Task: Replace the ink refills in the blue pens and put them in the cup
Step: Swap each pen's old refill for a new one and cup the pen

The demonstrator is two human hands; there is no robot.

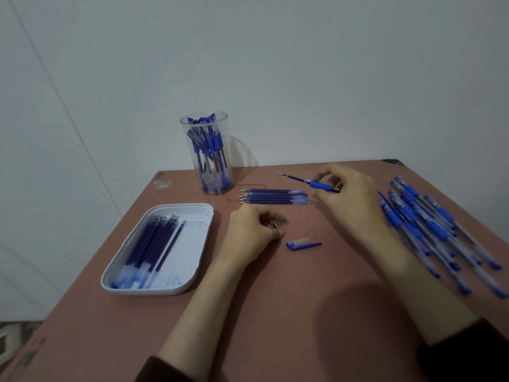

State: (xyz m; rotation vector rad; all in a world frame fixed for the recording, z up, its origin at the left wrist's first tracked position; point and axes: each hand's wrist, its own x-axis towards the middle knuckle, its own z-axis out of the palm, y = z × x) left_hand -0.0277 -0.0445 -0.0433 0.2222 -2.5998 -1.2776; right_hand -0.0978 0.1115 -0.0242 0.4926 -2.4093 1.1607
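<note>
My right hand (349, 199) holds a blue pen (316, 184) by its barrel, above the table, with a refill sticking out toward the left. My left hand (253, 230) rests on the table with curled fingers pinching a small metal pen tip (276, 224). A blue pen cap (303, 244) lies loose just right of that hand. A row of several refills (275, 196) lies between my hands and the clear cup (209, 153), which stands upright at the far edge and holds several blue pens.
A white tray (203, 213) with several refills sits at the left, near the table's left edge. A heap of blue pens (429, 227) lies at the right, beside my right forearm. The brown table (303, 299) ends against a wall behind.
</note>
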